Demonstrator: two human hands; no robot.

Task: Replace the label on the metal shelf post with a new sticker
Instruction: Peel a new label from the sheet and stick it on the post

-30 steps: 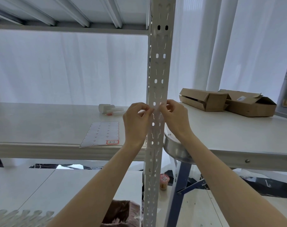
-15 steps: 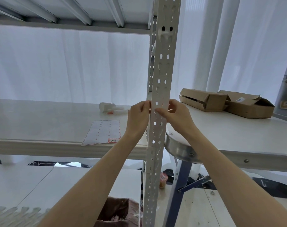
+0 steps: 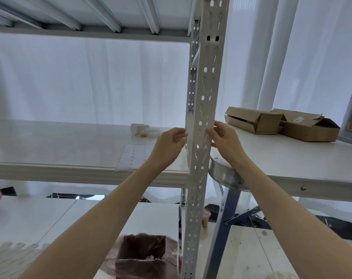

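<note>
The white perforated metal shelf post runs upright through the middle of the view. My left hand is at its left edge, thumb and forefinger reaching toward the side face. My right hand is at its right edge, fingertips touching the front face near a hole. No label stands out on the white metal between my fingers. A sticker sheet lies flat on the shelf board just left of my left wrist, which covers its lower right corner.
A small white applicator with an orange tip lies behind the sheet. Two open cardboard boxes sit on the table to the right. A round metal rim is beside the post. Below stand a bag-lined bin and a small cup.
My hands have parted from a shared pinch on the post's front to either side of it. The view has tilted, so the post leans more to the right.
</note>
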